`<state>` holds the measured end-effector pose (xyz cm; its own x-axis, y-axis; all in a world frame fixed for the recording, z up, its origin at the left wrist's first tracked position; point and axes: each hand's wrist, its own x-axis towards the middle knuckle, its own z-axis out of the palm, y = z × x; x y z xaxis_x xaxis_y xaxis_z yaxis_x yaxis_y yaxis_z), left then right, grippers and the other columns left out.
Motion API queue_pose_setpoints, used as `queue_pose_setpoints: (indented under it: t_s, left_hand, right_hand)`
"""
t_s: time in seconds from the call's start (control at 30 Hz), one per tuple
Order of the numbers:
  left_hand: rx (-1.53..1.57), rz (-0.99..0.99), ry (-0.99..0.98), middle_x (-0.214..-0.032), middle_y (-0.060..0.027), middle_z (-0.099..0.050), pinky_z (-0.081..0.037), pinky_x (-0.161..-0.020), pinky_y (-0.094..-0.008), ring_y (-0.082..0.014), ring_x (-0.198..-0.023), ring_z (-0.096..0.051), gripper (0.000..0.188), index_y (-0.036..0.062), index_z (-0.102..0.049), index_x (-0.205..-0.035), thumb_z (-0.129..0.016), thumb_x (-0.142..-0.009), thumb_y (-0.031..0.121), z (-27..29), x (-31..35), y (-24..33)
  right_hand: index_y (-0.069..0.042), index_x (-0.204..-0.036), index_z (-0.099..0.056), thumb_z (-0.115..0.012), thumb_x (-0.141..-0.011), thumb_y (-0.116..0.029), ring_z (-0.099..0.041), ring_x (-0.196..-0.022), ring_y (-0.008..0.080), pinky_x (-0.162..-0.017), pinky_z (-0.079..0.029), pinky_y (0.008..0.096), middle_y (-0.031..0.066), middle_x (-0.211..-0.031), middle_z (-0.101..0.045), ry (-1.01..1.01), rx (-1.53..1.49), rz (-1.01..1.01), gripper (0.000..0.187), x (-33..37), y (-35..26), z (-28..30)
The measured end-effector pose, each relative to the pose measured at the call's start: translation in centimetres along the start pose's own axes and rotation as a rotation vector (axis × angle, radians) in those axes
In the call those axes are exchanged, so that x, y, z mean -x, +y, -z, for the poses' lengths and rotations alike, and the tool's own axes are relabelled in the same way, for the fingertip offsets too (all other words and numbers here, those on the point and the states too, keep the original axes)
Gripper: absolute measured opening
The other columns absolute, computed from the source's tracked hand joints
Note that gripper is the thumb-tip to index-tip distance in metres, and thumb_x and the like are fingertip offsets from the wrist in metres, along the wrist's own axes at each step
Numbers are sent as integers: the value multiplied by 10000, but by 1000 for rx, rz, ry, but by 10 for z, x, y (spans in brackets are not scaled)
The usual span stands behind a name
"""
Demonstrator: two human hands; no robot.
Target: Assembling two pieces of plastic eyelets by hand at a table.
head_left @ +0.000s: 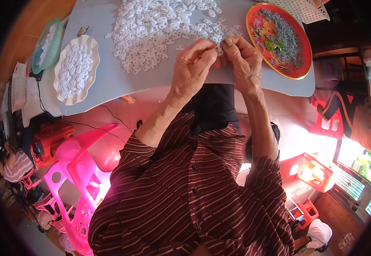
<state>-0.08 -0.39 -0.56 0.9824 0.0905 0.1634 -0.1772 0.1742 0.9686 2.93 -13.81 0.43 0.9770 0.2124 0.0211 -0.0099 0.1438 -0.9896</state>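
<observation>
My left hand (pixel 195 66) and my right hand (pixel 244 62) are raised close together over the table's near edge. On both, thumb and fingertips are pinched; whatever they hold is too small and covered to name. Just beyond them lies a wide heap of small white oval plastic pieces with two holes each (pixel 145 32). To the right of my right hand is a red round plate with a gold rim (pixel 308 55), bearing many thin grey metal pieces (pixel 285 42). More white oval pieces (pixel 75 70) fill a white wavy-edged tray (pixel 92 70) at the left.
The grey-blue table (pixel 121 87) curves in front of me. At its left stand a green basket (pixel 56 47) and a white perforated basket (pixel 19 85); another white basket (pixel 298 9) is at the far right. Pink chairs (pixel 74 170), red stools (pixel 318 173) and other people sit around.
</observation>
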Motion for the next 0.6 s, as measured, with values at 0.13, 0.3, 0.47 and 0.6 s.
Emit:
queue_pose_setpoints:
  t_s: [0.13, 0.3, 0.47, 0.6]
  left_hand:
    - [14, 13, 9, -675, 43, -520, -349, -545, -174, -16, -621, -418, 86, 12, -575, -849, -550, -863, 93, -2, 1, 5]
    - [50, 21, 27, -685, 30, -538, -373, -569, -169, -18, -650, -451, 75, 6, -574, -863, -557, -867, 79, -2, 0, 0]
    - [66, 32, -13, -705, 33, -535, -384, -582, -166, -20, -660, -461, 94, 6, -569, -884, -579, -877, 99, 1, 3, -1]
    - [45, -25, -24, -716, 36, -530, -398, -599, -168, -19, -669, -468, 108, 4, -563, -904, -580, -882, 108, 2, 4, -1]
  right_hand:
    - [0, -879, -601, -603, -890, -213, -452, -626, 29, -567, -363, 177, -35, -695, -546, 6, 25, 1, 213, 1, -2, -3]
    - [10, -885, -603, -610, -886, -206, -484, -651, 35, -594, -396, 180, -18, -727, -579, -1, 24, 20, 216, 2, -4, -5]
    - [15, -877, -607, -614, -881, -196, -523, -671, 48, -622, -433, 187, -1, -741, -605, 17, 96, 44, 212, 4, -3, -3]
    - [15, -869, -614, -620, -877, -185, -524, -668, 49, -623, -438, 191, 4, -733, -611, 28, 72, 17, 200, 2, -5, -6]
